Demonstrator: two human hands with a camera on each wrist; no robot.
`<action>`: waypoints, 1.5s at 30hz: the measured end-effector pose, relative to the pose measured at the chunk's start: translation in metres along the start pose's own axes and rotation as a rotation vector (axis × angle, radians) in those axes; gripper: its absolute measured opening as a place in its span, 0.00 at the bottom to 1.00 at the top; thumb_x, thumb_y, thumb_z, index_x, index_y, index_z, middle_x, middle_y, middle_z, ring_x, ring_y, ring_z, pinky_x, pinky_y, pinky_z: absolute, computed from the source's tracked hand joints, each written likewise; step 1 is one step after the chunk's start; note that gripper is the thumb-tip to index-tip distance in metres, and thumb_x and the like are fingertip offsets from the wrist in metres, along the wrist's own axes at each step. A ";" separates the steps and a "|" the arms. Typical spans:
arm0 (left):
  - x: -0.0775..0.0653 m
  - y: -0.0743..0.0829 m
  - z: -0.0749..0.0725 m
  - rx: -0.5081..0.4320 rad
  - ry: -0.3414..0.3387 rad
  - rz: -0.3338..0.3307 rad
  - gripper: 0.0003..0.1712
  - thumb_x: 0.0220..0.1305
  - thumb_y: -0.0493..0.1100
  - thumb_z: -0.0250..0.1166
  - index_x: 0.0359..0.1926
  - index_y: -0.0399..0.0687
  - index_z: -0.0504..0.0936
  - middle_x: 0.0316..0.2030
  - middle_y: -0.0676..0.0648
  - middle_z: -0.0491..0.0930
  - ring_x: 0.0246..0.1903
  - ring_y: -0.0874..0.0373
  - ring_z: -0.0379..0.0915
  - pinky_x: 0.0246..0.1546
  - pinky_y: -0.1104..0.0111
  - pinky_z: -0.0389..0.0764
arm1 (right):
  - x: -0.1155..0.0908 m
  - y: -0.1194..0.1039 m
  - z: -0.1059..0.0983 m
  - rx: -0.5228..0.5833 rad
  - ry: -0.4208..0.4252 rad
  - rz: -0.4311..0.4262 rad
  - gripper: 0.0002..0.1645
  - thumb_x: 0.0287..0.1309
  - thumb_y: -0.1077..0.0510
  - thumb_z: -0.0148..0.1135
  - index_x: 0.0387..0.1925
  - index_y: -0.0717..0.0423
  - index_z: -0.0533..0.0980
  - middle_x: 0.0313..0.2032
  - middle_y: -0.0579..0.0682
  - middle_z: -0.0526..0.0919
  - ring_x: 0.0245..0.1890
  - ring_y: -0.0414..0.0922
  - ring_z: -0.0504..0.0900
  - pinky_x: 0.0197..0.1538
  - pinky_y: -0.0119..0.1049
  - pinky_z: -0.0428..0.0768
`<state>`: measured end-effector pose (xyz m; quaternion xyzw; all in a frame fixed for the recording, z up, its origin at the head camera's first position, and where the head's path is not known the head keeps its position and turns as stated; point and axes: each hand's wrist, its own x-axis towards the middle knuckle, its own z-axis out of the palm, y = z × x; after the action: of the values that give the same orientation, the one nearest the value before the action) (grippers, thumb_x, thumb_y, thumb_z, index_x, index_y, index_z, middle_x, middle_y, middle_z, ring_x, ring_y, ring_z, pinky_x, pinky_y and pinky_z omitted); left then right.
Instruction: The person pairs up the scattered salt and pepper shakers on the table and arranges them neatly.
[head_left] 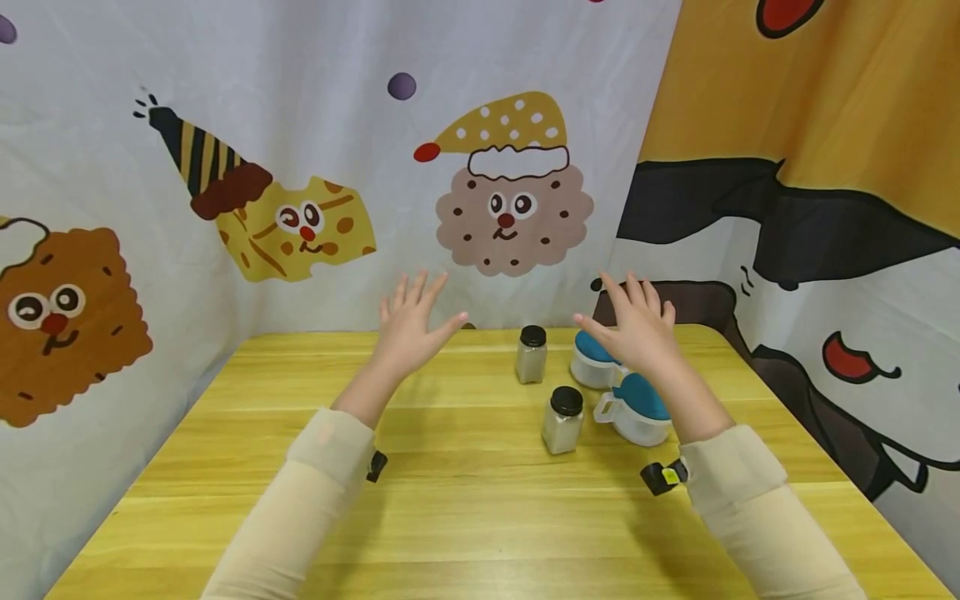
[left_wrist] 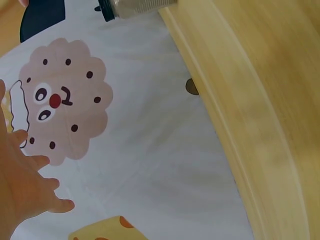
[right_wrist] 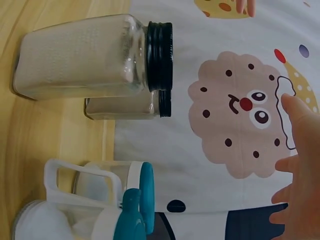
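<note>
My left hand [head_left: 408, 337] is raised above the table with its fingers spread, holding nothing. To the right my right hand [head_left: 639, 332] hovers likewise, fingers apart, in front of two clear containers with blue lids. The nearer container [head_left: 641, 421] has a white handle on its left side; the farther container [head_left: 591, 371] is partly hidden by the right hand. Left of them stand two square glass jars with black lids and pale contents: a near jar [head_left: 562, 429] and a far jar [head_left: 532, 362]. Both jars show large in the right wrist view, the near jar [right_wrist: 80, 57] overlapping the far one.
The wood-grain table [head_left: 465, 517] ends at the back against a white curtain [head_left: 315, 100] printed with cartoon snacks. A yellow printed curtain [head_left: 862, 108] hangs along the right. Dark wrist straps show at both cuffs.
</note>
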<state>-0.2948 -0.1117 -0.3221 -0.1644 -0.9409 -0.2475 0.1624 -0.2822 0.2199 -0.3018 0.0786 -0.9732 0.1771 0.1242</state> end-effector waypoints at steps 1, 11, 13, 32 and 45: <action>-0.001 0.001 0.001 -0.003 0.002 0.001 0.46 0.62 0.75 0.45 0.76 0.63 0.48 0.75 0.47 0.37 0.72 0.44 0.24 0.63 0.40 0.30 | -0.001 0.000 0.000 0.002 0.005 -0.001 0.57 0.55 0.21 0.45 0.75 0.48 0.47 0.72 0.65 0.40 0.70 0.65 0.36 0.60 0.72 0.34; -0.010 0.010 0.009 -0.065 0.017 0.016 0.45 0.63 0.74 0.47 0.75 0.62 0.49 0.74 0.48 0.38 0.72 0.46 0.25 0.64 0.43 0.30 | -0.017 0.002 0.003 0.037 0.036 0.002 0.56 0.56 0.22 0.46 0.76 0.47 0.46 0.72 0.66 0.40 0.70 0.66 0.34 0.60 0.71 0.32; -0.012 0.011 0.010 -0.073 0.020 0.015 0.45 0.63 0.73 0.48 0.75 0.63 0.49 0.74 0.48 0.38 0.72 0.46 0.25 0.65 0.43 0.30 | -0.020 0.002 0.004 0.045 0.048 0.003 0.55 0.57 0.24 0.47 0.76 0.47 0.46 0.72 0.66 0.40 0.70 0.66 0.35 0.60 0.71 0.33; -0.028 0.020 0.030 -0.173 0.042 0.027 0.45 0.63 0.73 0.48 0.75 0.62 0.50 0.74 0.48 0.41 0.72 0.46 0.29 0.65 0.43 0.34 | -0.043 0.007 0.014 0.121 0.116 0.061 0.57 0.59 0.25 0.47 0.75 0.55 0.45 0.72 0.68 0.39 0.70 0.67 0.35 0.61 0.71 0.35; -0.034 0.031 0.046 -0.249 0.061 0.035 0.42 0.66 0.65 0.55 0.75 0.60 0.52 0.74 0.49 0.42 0.72 0.46 0.31 0.64 0.42 0.34 | -0.057 0.015 0.027 0.134 0.164 0.057 0.56 0.59 0.27 0.51 0.74 0.58 0.49 0.72 0.68 0.42 0.69 0.68 0.39 0.60 0.71 0.37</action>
<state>-0.2625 -0.0704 -0.3601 -0.1923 -0.8945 -0.3643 0.1735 -0.2368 0.2304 -0.3464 0.0444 -0.9476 0.2508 0.1926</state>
